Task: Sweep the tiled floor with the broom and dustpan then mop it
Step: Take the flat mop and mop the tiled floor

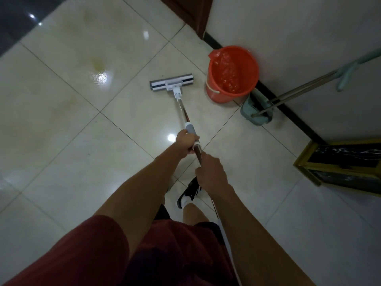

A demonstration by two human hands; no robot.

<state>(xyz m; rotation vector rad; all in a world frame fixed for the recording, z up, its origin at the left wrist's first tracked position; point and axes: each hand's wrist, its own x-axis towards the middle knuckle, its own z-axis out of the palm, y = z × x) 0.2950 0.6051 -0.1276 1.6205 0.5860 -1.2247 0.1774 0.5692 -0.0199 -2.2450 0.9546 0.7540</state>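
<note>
A flat mop with a grey and white head (171,82) rests on the glossy cream tiled floor (68,112), its metal pole running back toward me. My left hand (186,143) is shut on the pole just below the grey collar. My right hand (210,169) grips the pole a little lower and nearer to my body. The teal dustpan (255,111) and its broom, with metal handles (299,92), lean against the white wall to the right of the mop head.
An orange bucket (233,74) lined with an orange bag stands by the wall, just right of the mop head. A gold-framed dark cabinet (340,164) sits at the right. A brown door frame (193,15) is at the top. My shoe (190,191) is below my hands.
</note>
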